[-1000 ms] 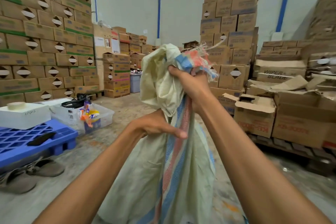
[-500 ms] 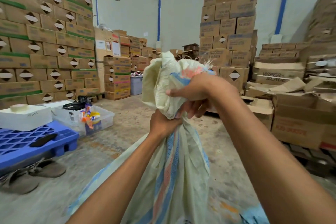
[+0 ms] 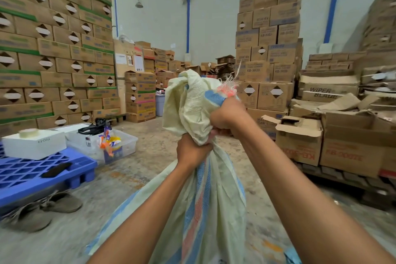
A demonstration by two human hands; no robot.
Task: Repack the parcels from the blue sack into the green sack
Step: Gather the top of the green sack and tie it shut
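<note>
A pale yellow woven sack (image 3: 205, 216) with blue and orange-red stripes stands upright in front of me, its top gathered into a bunch. My left hand (image 3: 191, 152) grips the gathered neck from below. My right hand (image 3: 227, 117) grips the bunched top fabric just above it, beside a frayed orange and blue edge (image 3: 227, 90). What the sack holds is hidden. A scrap of blue material (image 3: 292, 256) shows at the bottom right edge. No green sack is visible.
A blue plastic pallet (image 3: 32, 176) at left carries a white box (image 3: 34, 143) and clear bins (image 3: 111, 146). Shoes (image 3: 42, 210) lie on the concrete floor. Stacked cartons (image 3: 53, 49) line the left wall; open cartons (image 3: 300, 137) sit on a pallet at right.
My left hand slid up and closed round the sack's neck. My right hand dropped lower and twisted over the bunched top, bringing both hands close together.
</note>
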